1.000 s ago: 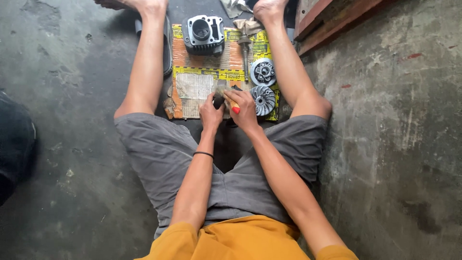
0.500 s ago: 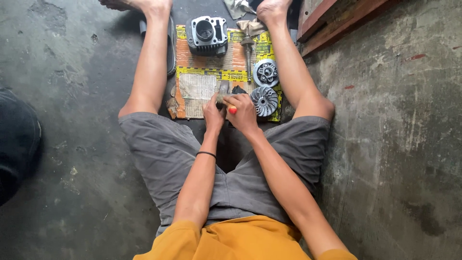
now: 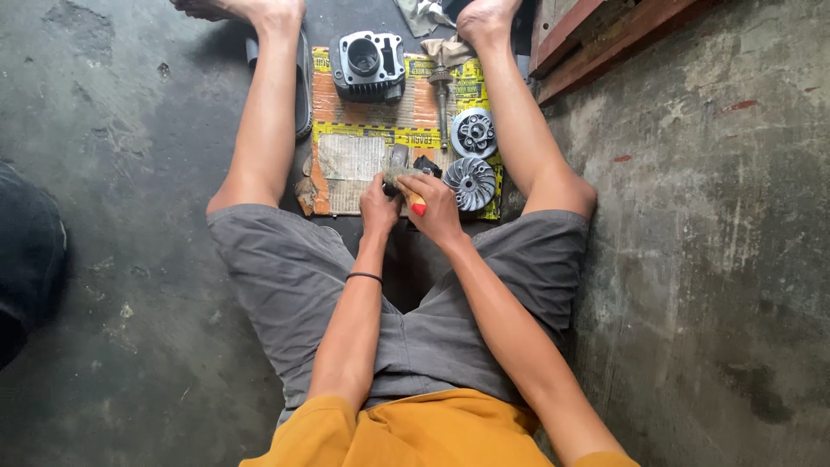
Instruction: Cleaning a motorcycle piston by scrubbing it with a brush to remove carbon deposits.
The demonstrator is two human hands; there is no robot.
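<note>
Gripping a red-tipped tool [image 3: 413, 201], right hand [image 3: 438, 207] fingers clamp it; left hand [image 3: 379, 204] fingers curl on a small part [image 3: 396, 172].

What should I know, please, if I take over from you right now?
Left hand and right hand meet over the cardboard, together gripping a small part; the right also holds a red-tipped tool.
Cylinder sits at the far end; shaft and two round finned discs lie right.
Parts are laid out apart.
The held part remains in hand.

Small dark metal part [image 3: 425, 164] and red-tipped wooden tool handle [image 3: 413, 201], clasped together over flattened cardboard [image 3: 363, 117].
</note>
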